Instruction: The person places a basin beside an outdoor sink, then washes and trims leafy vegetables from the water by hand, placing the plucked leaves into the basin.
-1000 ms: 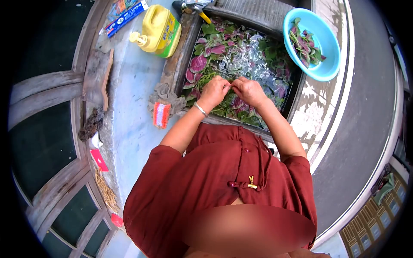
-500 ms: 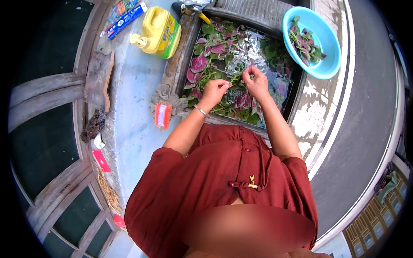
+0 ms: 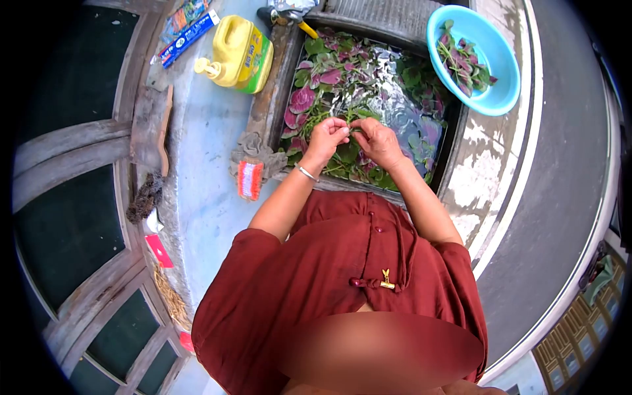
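Purple and green leaves (image 3: 303,99) float in a dark sink (image 3: 280,99) filled with water. Over its near part, my left hand (image 3: 328,139), with a bracelet at the wrist, pinches a thin green stem. My right hand (image 3: 376,141) is closed beside it, fingertips almost meeting those of the left, on the same bit of greenery. What exactly lies between the fingertips is too small to make out. A light blue basin (image 3: 501,82) with more purple-green leaves (image 3: 464,64) stands at the sink's upper right.
Left of the sink are a yellow pump jug (image 3: 238,56), a red and white brush (image 3: 249,180) and a grey cloth (image 3: 253,148). A yellow-handled tool (image 3: 307,28) lies at the top edge. Further left are a blue box (image 3: 189,39) and a wood piece (image 3: 164,131).
My right hand first moved away to the right, then came back left to my left hand. The floating leaves and the water's ripples have shifted.
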